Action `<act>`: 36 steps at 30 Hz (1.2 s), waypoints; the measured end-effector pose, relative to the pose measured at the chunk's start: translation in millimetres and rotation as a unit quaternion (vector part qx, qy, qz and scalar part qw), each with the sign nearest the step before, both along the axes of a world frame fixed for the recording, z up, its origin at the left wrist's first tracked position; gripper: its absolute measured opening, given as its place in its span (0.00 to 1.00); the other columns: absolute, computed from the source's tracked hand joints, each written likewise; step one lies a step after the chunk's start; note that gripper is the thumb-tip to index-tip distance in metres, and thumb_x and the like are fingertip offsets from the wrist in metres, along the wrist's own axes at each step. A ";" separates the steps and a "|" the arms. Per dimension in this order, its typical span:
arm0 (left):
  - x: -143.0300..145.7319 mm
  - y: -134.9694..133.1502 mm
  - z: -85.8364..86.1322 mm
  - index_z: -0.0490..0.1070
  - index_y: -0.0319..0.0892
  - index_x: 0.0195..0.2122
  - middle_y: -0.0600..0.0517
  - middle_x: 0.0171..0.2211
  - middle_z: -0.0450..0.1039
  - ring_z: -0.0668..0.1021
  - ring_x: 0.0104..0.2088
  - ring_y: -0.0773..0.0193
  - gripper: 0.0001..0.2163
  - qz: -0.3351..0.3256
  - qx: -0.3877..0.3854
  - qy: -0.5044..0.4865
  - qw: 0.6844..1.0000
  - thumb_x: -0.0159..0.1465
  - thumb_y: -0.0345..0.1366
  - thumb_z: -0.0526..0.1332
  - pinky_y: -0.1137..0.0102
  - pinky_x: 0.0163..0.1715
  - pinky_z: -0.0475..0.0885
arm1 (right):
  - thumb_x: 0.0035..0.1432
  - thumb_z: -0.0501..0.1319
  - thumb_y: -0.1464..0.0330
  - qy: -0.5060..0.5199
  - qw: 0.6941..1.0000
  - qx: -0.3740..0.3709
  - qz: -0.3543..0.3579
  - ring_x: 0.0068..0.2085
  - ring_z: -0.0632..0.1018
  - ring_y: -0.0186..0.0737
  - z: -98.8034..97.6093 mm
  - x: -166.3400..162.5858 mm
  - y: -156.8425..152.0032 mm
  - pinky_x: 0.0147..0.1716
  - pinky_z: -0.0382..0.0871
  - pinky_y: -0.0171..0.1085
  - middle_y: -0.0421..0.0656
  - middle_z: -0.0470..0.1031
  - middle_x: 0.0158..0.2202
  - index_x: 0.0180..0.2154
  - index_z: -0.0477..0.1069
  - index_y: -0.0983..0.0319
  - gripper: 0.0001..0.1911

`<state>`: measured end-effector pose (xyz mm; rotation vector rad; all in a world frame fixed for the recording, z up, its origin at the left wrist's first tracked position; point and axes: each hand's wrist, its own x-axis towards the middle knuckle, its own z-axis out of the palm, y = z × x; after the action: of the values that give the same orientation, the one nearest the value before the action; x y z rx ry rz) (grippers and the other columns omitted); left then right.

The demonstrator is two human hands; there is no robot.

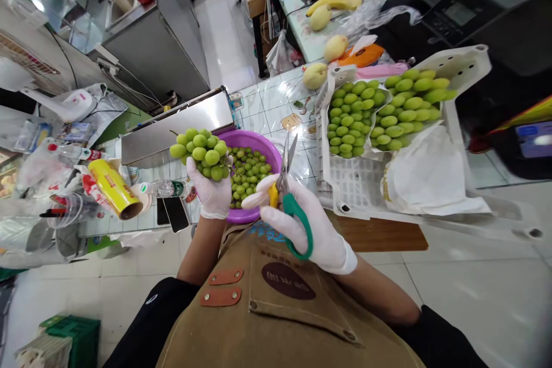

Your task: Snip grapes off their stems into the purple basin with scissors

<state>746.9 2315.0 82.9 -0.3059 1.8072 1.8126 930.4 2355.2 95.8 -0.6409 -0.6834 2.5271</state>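
My left hand [213, 191], in a white glove, is closed under a bunch of green grapes [200, 151] and holds it up beside a purple bowl [254, 140]. Loose green grapes [247, 175] fill that bowl. My right hand [304, 224], also gloved, grips scissors [290, 192] with green and yellow handles. Their blades point up and stand slightly apart over the bowl's right rim. A brown apron covers my front below both hands.
A white crate [353, 181] to the right holds two paper-wrapped grape bunches [383, 110] and white paper [425, 172]. Mangoes and bananas [334, 0] lie on the far counter. A yellow film roll [114, 188], bottle and phones lie left on the tiled counter. A steel box [172, 126] stands behind the bowl.
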 end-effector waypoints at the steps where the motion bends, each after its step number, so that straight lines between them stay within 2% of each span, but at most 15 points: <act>1: 0.5 1.4 1.7 0.81 0.53 0.57 0.50 0.59 0.83 0.85 0.49 0.59 0.24 0.001 0.008 -0.007 1.000 0.78 0.59 0.53 0.66 0.44 0.83 | 0.68 0.75 0.52 -0.038 0.999 0.010 0.002 0.45 0.86 0.44 -5.2 -2.0 -0.9 0.52 0.81 0.45 0.49 0.88 0.45 0.49 0.70 0.56 0.22; 3: 0.1 3.1 5.0 0.81 0.52 0.56 0.51 0.57 0.84 0.85 0.44 0.62 0.24 -0.002 0.018 -0.026 0.999 0.78 0.60 0.52 0.65 0.48 0.84 | 0.63 0.77 0.48 -0.084 0.996 0.031 0.009 0.42 0.85 0.44 -14.7 -2.9 -3.1 0.50 0.81 0.45 0.47 0.86 0.42 0.47 0.70 0.57 0.26; 5: -2.6 3.1 7.3 0.81 0.52 0.55 0.51 0.54 0.85 0.85 0.42 0.62 0.24 -0.010 0.022 -0.050 0.998 0.78 0.61 0.52 0.62 0.52 0.84 | 0.62 0.77 0.47 -0.104 0.992 0.064 0.044 0.40 0.84 0.43 -23.2 -0.1 -5.3 0.47 0.80 0.44 0.45 0.85 0.40 0.48 0.72 0.58 0.27; 7: -7.2 1.1 8.2 0.81 0.53 0.54 0.51 0.52 0.86 0.86 0.44 0.60 0.25 -0.019 0.023 -0.079 0.996 0.77 0.62 0.52 0.58 0.56 0.84 | 0.62 0.76 0.48 -0.126 0.980 0.119 0.097 0.39 0.84 0.44 -30.9 4.9 -7.0 0.45 0.80 0.44 0.44 0.85 0.40 0.51 0.75 0.59 0.27; 9: -11.7 -2.7 7.8 0.81 0.53 0.54 0.51 0.53 0.85 0.86 0.50 0.57 0.26 -0.038 0.031 -0.104 0.993 0.77 0.63 0.50 0.53 0.61 0.83 | 0.62 0.75 0.48 -0.170 0.958 0.188 0.132 0.41 0.85 0.47 -38.2 9.9 -8.1 0.45 0.80 0.46 0.46 0.86 0.42 0.56 0.79 0.60 0.29; 13: -14.5 -10.5 5.7 0.81 0.56 0.57 0.50 0.61 0.82 0.80 0.68 0.51 0.28 -0.123 0.054 -0.125 0.983 0.76 0.65 0.49 0.47 0.69 0.78 | 0.64 0.74 0.54 -0.264 0.892 0.334 0.149 0.44 0.86 0.53 -48.1 13.0 -6.2 0.48 0.80 0.50 0.52 0.88 0.49 0.62 0.81 0.62 0.30; 16: -11.0 -12.2 4.4 0.80 0.55 0.59 0.49 0.64 0.80 0.74 0.74 0.48 0.31 -0.171 0.039 -0.128 0.976 0.75 0.67 0.47 0.44 0.71 0.76 | 0.66 0.73 0.59 -0.286 0.830 0.429 0.214 0.45 0.85 0.56 -46.0 7.5 0.9 0.50 0.78 0.50 0.54 0.87 0.48 0.65 0.80 0.66 0.31; 18: -8.4 -12.2 3.6 0.80 0.57 0.61 0.48 0.65 0.79 0.73 0.75 0.46 0.31 -0.179 0.033 -0.128 0.975 0.75 0.67 0.47 0.41 0.71 0.75 | 0.67 0.72 0.59 -0.293 0.787 0.479 0.258 0.48 0.85 0.58 -40.0 1.4 8.1 0.50 0.77 0.50 0.55 0.86 0.47 0.66 0.79 0.66 0.30; 21: -6.1 -12.8 2.6 0.79 0.63 0.63 0.48 0.67 0.78 0.77 0.71 0.44 0.26 -0.158 0.038 -0.128 0.978 0.75 0.64 0.53 0.38 0.71 0.74 | 0.70 0.70 0.61 -0.306 0.727 0.536 0.300 0.50 0.84 0.61 -27.9 -7.2 19.7 0.49 0.75 0.49 0.57 0.85 0.48 0.66 0.78 0.66 0.28; 24: -5.7 -14.8 2.9 0.77 0.63 0.66 0.49 0.68 0.78 0.77 0.71 0.43 0.26 -0.170 0.047 -0.142 0.974 0.74 0.63 0.54 0.35 0.73 0.72 | 0.70 0.68 0.62 -0.316 0.687 0.573 0.318 0.50 0.83 0.63 -17.5 -12.0 28.3 0.46 0.73 0.50 0.58 0.84 0.48 0.64 0.78 0.66 0.25; 27: -5.8 -15.8 4.3 0.76 0.65 0.67 0.52 0.69 0.77 0.75 0.73 0.45 0.26 -0.197 0.055 -0.156 0.966 0.74 0.63 0.54 0.38 0.75 0.70 | 0.70 0.67 0.64 -0.318 0.665 0.592 0.324 0.50 0.83 0.63 -11.7 -13.7 32.1 0.44 0.72 0.49 0.58 0.84 0.48 0.62 0.78 0.66 0.23; 30: -6.0 -14.9 5.1 0.75 0.66 0.68 0.53 0.71 0.75 0.74 0.74 0.45 0.27 -0.189 0.048 -0.139 0.971 0.73 0.64 0.54 0.38 0.75 0.70 | 0.72 0.65 0.64 -0.317 0.654 0.603 0.329 0.51 0.83 0.62 -9.1 -15.2 32.4 0.45 0.71 0.48 0.59 0.84 0.50 0.65 0.75 0.69 0.25; 33: -6.1 -14.1 4.8 0.74 0.63 0.68 0.53 0.72 0.74 0.70 0.77 0.43 0.29 -0.195 0.042 -0.125 0.972 0.74 0.65 0.51 0.37 0.77 0.67 | 0.74 0.62 0.65 -0.320 0.645 0.607 0.337 0.52 0.84 0.60 -6.8 -18.1 31.6 0.45 0.71 0.47 0.58 0.84 0.51 0.71 0.68 0.71 0.30; 36: -5.2 -14.7 3.4 0.74 0.60 0.69 0.52 0.73 0.74 0.65 0.80 0.40 0.32 -0.199 0.042 -0.134 0.970 0.75 0.66 0.47 0.37 0.79 0.62 | 0.75 0.60 0.64 -0.323 0.642 0.601 0.350 0.52 0.84 0.59 -4.2 -22.2 30.8 0.44 0.71 0.47 0.58 0.84 0.51 0.72 0.67 0.71 0.30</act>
<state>741.7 2300.3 86.3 -0.1344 1.4772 1.4830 908.2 2386.0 91.6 -0.7646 -2.9301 1.5010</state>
